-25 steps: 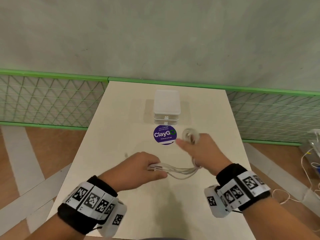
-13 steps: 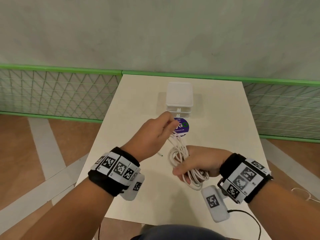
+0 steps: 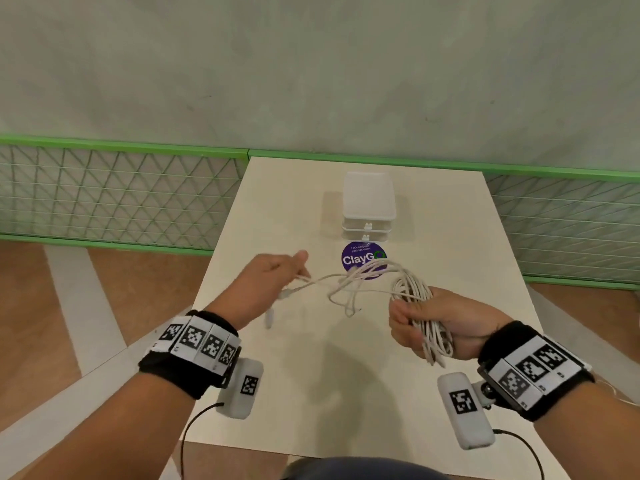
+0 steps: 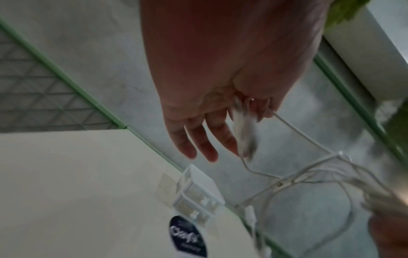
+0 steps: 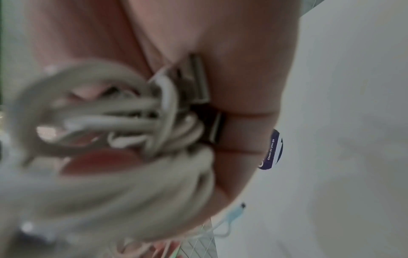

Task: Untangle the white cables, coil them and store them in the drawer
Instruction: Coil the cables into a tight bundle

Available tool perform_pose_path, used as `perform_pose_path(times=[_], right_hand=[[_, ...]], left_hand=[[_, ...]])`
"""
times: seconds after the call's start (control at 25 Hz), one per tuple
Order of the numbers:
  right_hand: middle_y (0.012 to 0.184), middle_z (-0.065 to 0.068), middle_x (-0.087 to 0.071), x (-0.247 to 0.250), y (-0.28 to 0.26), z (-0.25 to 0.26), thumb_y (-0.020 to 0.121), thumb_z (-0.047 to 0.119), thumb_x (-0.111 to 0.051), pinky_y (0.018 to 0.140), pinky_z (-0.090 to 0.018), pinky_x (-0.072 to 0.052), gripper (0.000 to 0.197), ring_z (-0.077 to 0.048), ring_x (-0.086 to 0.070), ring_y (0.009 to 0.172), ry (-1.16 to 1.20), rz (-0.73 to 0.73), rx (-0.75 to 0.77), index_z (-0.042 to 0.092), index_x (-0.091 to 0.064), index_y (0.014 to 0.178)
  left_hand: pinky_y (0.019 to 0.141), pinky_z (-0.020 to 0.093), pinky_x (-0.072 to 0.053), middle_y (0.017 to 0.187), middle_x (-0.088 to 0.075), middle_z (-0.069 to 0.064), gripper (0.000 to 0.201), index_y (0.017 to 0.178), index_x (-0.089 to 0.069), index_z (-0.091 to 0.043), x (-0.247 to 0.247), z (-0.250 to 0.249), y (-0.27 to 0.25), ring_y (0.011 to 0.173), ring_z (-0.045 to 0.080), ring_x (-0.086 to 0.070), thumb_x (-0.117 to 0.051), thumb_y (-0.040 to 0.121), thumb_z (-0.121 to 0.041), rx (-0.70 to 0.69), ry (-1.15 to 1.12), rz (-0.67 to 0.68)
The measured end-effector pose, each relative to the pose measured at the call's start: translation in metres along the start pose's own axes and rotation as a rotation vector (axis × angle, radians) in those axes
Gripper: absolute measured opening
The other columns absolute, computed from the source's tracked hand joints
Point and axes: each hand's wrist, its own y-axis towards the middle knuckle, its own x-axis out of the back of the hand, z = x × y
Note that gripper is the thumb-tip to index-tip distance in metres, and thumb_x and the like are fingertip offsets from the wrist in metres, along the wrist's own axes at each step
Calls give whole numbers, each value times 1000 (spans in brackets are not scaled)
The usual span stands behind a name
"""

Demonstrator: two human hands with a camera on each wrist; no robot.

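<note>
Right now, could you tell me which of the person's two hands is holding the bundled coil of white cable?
The right hand: its fingers wrap around the looped bundle of white cables, whereas the left hand only pinches loose cable ends.

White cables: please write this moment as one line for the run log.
left hand: pinches cable end | right hand: grips white cables bundle | drawer: closed | stage: untangling

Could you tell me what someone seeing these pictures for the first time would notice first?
Most striking is the bundle of white cables gripped in the right hand above the table, with loose strands stretching across to the left hand, which pinches them. Behind, a small white drawer unit stands at the table's far end, with a round purple sticker just in front of it.
</note>
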Motion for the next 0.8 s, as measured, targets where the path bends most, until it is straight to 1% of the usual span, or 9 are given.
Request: perform_pose_path(times=[0.12, 0.16, 0.24, 0.32, 0.4, 0.48, 0.64, 0.72, 0.8], right_hand=[[51, -3, -38, -14, 7, 4, 90, 39, -70, 44, -26, -32, 43, -16, -29, 51, 106, -99, -12, 9, -47, 70], [50, -3, -37, -19, 8, 7, 92, 42, -67, 48, -28, -36, 46, -17, -28, 51, 88, -150, -9, 9, -46, 68], [49, -4, -37, -31, 13, 12, 92, 47, -63, 60, -34, -44, 49, -18, -30, 49, -35, -245, -19, 10, -46, 64], [49, -5, -38, -46, 20, 16, 90, 49, -63, 67, -38, -49, 49, -19, -34, 49, -212, -297, -58, 11, -48, 62], [50, -6, -41, -62, 30, 20, 91, 47, -65, 74, -44, -54, 48, -20, -39, 49, -317, -297, -82, 11, -51, 62], [52, -7, -46, -80, 37, 24, 95, 39, -63, 77, -47, -57, 43, -24, -50, 52, -276, -269, -63, 10, -53, 65], [59, -10, -60, -96, 34, 31, 90, 36, -61, 54, -33, -56, 34, -26, -67, 59, -65, -306, 56, 10, -60, 68], [60, -8, -60, -98, 33, 27, 86, 38, -65, 50, -30, -54, 32, -22, -65, 56, -2, -358, 99, 11, -62, 69], [56, -4, -53, -98, 36, 22, 84, 41, -68, 49, -30, -53, 33, -18, -58, 51, 103, -425, 128, 12, -60, 70]], left_hand=[[60, 26, -47, 73, -66, -9, 47, 85, -72, -12, 9, 25, -3, 60, 4, -61, -49, 99, -51, 10, 249, 74], [63, 28, -50, 80, -64, -7, 39, 89, -68, -13, 11, 33, -2, 67, 3, -61, -54, 98, -48, -2, 294, 58], [90, 32, -50, 112, -63, -8, 14, 102, -60, -26, 21, 37, -4, 107, 7, -60, -67, 91, -31, -49, 325, 34], [107, 28, -38, 136, -53, -16, 53, 122, -53, -36, 27, 20, -13, 130, 5, -46, -71, 77, -15, -193, 297, 89], [107, 18, -36, 142, -48, -20, 79, 138, -45, -36, 20, -12, -23, 131, -2, -44, -72, 69, -9, -328, 213, 199], [98, 16, -45, 133, -58, -15, 80, 140, -47, -31, 2, -28, -26, 119, 1, -57, -71, 68, -6, -404, 128, 309], [77, 55, -57, 78, -67, 8, 10, 96, -68, -12, -13, -13, -16, 65, 24, -67, -64, 91, -20, -232, -237, 250], [81, 59, -57, 61, -60, 6, 31, 74, -68, -10, -15, -5, -21, 52, 21, -59, -64, 97, -30, -165, -277, 246], [76, 48, -59, 58, -65, 4, 31, 68, -67, -18, -16, -1, -30, 50, 20, -61, -63, 97, -29, -162, -299, 343]])
